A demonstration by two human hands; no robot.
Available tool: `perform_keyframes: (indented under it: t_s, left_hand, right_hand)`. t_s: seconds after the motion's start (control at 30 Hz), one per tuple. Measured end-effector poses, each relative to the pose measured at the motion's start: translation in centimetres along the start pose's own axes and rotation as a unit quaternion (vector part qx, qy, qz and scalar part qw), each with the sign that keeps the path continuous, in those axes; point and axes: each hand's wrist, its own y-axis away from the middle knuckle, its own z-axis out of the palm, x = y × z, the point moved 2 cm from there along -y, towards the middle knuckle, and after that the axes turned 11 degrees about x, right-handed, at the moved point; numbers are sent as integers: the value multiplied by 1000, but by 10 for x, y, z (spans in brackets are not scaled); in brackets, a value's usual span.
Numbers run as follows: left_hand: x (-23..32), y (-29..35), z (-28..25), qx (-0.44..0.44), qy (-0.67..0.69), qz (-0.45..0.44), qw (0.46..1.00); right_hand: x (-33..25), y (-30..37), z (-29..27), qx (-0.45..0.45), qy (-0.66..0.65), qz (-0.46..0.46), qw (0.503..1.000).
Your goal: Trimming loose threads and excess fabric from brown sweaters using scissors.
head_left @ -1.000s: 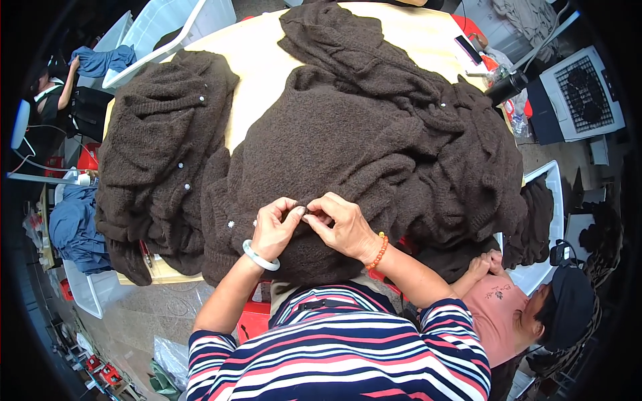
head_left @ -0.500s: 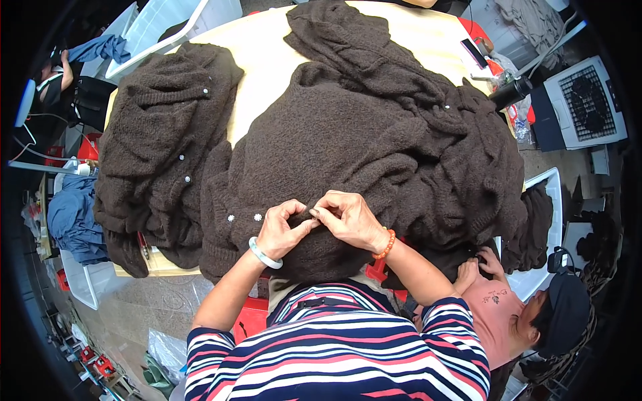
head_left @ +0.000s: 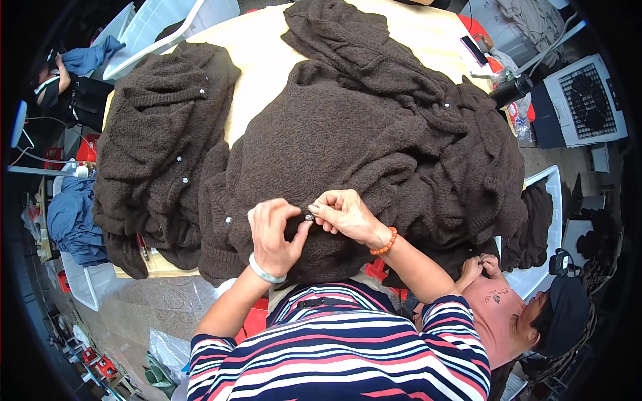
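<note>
Head view: the brown sweater [head_left: 301,147] lies heaped on the tabletop [head_left: 257,63] in front of you, with both your hands over its near part. Since half a second ago, your left hand [head_left: 271,232] has loosened: its thumb and forefinger now stand apart, the thumb tip close to a small shiny button [head_left: 309,217] that has come into sight; you cannot tell whether they touch. Your right hand [head_left: 348,215] seems to pinch the sweater right at that button. For the work, this likely leaves the right hand alone steadying the spot, with the button easier to see. Your left hand now covers one button, but another [head_left: 229,220] shows on the sweater's left. Left of the sweater, a second brown garment [head_left: 150,137] lies much as it did.
</note>
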Motion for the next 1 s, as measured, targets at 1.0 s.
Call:
perform_keyframes:
  t_s: [1.0]
  left_hand:
    - [-13,-10,3,-41,48,-42,997]
  right_hand:
    - [-22,-49,-14,49,445,-389,805]
